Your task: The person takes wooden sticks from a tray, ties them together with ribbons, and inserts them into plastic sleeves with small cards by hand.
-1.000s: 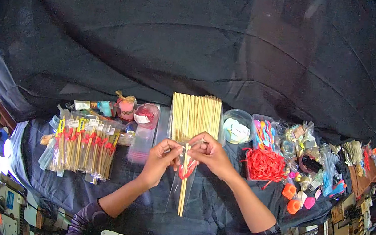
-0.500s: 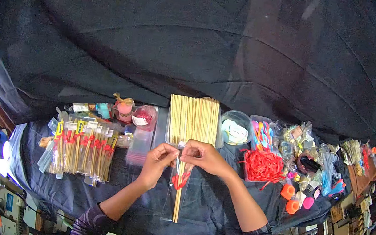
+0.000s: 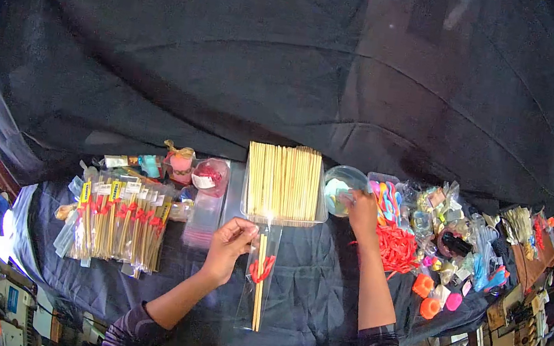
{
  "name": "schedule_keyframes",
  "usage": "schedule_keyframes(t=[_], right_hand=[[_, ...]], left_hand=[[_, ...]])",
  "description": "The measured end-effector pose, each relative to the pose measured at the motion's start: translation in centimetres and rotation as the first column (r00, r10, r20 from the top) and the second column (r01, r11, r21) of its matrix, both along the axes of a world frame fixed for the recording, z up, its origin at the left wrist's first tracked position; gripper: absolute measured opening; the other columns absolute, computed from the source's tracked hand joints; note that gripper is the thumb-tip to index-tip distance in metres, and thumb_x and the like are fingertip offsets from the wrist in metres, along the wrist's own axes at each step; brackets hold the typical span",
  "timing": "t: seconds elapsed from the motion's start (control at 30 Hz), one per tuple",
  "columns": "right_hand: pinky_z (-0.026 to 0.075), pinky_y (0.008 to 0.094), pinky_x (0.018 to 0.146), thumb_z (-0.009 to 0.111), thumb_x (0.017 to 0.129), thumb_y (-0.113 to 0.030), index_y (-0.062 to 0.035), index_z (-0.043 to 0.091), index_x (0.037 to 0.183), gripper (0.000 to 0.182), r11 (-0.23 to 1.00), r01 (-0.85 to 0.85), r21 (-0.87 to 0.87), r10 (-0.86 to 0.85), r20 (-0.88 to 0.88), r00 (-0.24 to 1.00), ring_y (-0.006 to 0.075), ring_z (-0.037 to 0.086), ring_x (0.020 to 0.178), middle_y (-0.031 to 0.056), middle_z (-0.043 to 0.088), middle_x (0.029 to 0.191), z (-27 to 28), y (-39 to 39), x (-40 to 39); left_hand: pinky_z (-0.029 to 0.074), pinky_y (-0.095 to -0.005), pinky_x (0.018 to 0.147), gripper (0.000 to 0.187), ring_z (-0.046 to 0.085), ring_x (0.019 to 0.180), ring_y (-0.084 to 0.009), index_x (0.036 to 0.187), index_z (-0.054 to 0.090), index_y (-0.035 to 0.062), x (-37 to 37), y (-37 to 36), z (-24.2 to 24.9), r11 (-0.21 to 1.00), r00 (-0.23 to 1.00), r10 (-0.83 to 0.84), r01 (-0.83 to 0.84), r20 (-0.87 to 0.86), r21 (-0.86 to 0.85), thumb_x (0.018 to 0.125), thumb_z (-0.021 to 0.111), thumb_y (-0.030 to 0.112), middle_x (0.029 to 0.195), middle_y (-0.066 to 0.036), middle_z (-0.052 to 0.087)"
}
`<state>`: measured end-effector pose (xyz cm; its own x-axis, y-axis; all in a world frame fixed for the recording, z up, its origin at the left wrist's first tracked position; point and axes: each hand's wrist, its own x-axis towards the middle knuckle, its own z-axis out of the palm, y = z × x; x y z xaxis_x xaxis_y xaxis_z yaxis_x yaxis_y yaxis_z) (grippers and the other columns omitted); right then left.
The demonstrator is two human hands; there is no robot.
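Observation:
My left hand (image 3: 229, 247) pinches the top edge of a clear plastic sleeve (image 3: 244, 309) that hangs upright over the dark cloth. Inside the sleeve is a pair of wooden chopsticks (image 3: 256, 310) with a red ribbon bow (image 3: 262, 269) around the middle. Off to the right, my right hand (image 3: 361, 213) reaches into a round clear tub (image 3: 349, 171) of pale paper pieces (image 3: 336, 189). Its fingers are drawn together there; whatever they hold is hidden. Between the hands stands a clear box (image 3: 284, 221) packed with wooden chopsticks (image 3: 283, 181).
Finished-looking packs of ribboned sticks (image 3: 120, 222) lie at left, beside stacked plastic sleeves (image 3: 202, 223) and a small tub of red bits (image 3: 210, 177). Red ribbon strips (image 3: 396, 248) heap beyond the right forearm. Assorted bagged trinkets (image 3: 458, 235) crowd the table's right side.
My right hand has let go of the sleeve's top and moved right to the round tub. My left hand still holds the sleeve in about the same place.

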<state>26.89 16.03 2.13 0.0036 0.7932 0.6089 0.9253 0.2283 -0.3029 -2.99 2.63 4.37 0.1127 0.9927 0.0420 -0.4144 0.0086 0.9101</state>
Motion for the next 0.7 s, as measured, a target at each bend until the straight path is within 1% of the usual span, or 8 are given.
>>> schedule_keyframes(t=[0.03,0.13,0.23,0.47,0.57,0.63,0.67,0.7], right_hand=[[0.044,0.0400,0.075,0.068,0.067,-0.012,-0.0035,0.064,0.089,0.024,0.999,0.029,0.032,-0.031,0.084,0.996,0.0329,0.057,0.079,0.0167,0.062,0.083,-0.2,-0.1,0.0],[0.043,0.0405,0.077,0.068,0.066,-0.011,-0.0028,0.064,0.088,0.024,0.999,0.034,0.018,-0.035,0.112,0.993,0.0335,0.056,0.080,0.0172,0.061,0.084,0.1,-0.4,-0.2],[0.046,0.0400,0.075,0.065,0.070,-0.017,-0.0036,0.064,0.086,0.020,0.998,0.038,-0.040,-0.031,0.160,0.987,0.0335,0.055,0.083,0.0156,0.060,0.086,-0.1,-0.2,0.2],[0.046,0.0407,0.075,0.067,0.067,-0.014,-0.0049,0.063,0.081,0.017,0.990,0.062,-0.123,-0.046,0.127,0.991,0.0329,0.055,0.085,0.0152,0.059,0.087,-0.4,1.0,0.4],[0.048,0.0399,0.071,0.066,0.068,-0.012,-0.0023,0.061,0.079,0.015,0.987,0.082,-0.135,-0.078,0.040,0.996,0.0338,0.057,0.080,0.0169,0.060,0.083,1.2,0.6,-0.4],[0.049,0.0342,0.061,0.065,0.072,-0.009,0.0009,0.061,0.081,0.014,0.989,-0.110,-0.098,0.085,-0.233,0.969,0.0267,0.061,0.068,0.0150,0.062,0.076,2.3,0.0,-1.2],[0.049,0.0342,0.061,0.065,0.072,-0.009,0.0009,0.061,0.081,0.014,0.989,-0.109,-0.105,0.082,-0.234,0.969,0.0267,0.061,0.068,0.0150,0.062,0.076,3.0,-0.4,-1.9],[0.048,0.0302,0.058,0.064,0.074,-0.008,0.0019,0.061,0.082,0.013,0.931,-0.341,-0.128,0.242,-0.483,0.841,0.0212,0.060,0.063,0.0123,0.063,0.073,4.5,-1.1,-3.2]], left_hand=[[0.046,-0.0240,0.069,0.008,0.053,0.077,-0.0087,0.090,0.053,0.0047,0.0,0.0,0.0,1.000,1.000,0.003,-0.003,0.021,0.009,0.088,0.054,0.012,0.084,-0.001,0.055],[0.046,-0.0244,0.069,0.007,0.054,0.077,-0.0095,0.091,0.053,0.0052,0.1,-0.2,0.2,1.000,0.999,0.003,-0.003,0.044,0.017,0.088,0.054,0.012,0.084,-0.002,0.055],[0.047,-0.0248,0.069,0.007,0.055,0.077,-0.0102,0.091,0.053,0.0055,0.2,-0.3,0.3,1.000,0.998,-0.014,0.013,0.054,0.024,0.088,0.054,0.012,0.084,-0.002,0.055],[0.047,-0.0259,0.071,0.008,0.055,0.077,-0.0110,0.092,0.054,0.0054,0.4,-0.6,0.9,0.999,0.997,-0.039,0.037,0.059,0.035,0.086,0.056,0.011,0.085,-0.002,0.056],[0.047,-0.0262,0.071,0.009,0.056,0.077,-0.0110,0.092,0.054,0.0052,0.3,-0.5,0.6,0.999,0.997,-0.039,0.037,0.059,0.038,0.086,0.056,0.011,0.084,-0.002,0.056],[0.047,-0.0262,0.071,0.008,0.056,0.077,-0.0109,0.093,0.054,0.0051,0.3,-0.4,0.4,0.999,0.997,-0.045,0.043,0.069,0.030,0.086,0.056,0.010,0.084,-0.002,0.056],[0.047,-0.0262,0.070,0.008,0.056,0.077,-0.0108,0.093,0.054,0.0052,0.3,-0.4,0.4,0.999,0.997,-0.043,0.041,0.064,0.034,0.086,0.056,0.010,0.085,-0.002,0.056],[0.047,-0.0263,0.070,0.008,0.056,0.077,-0.0107,0.093,0.054,0.0053,0.3,-0.4,0.4,0.998,0.997,-0.041,0.039,0.059,0.039,0.086,0.056,0.010,0.085,-0.002,0.056]])
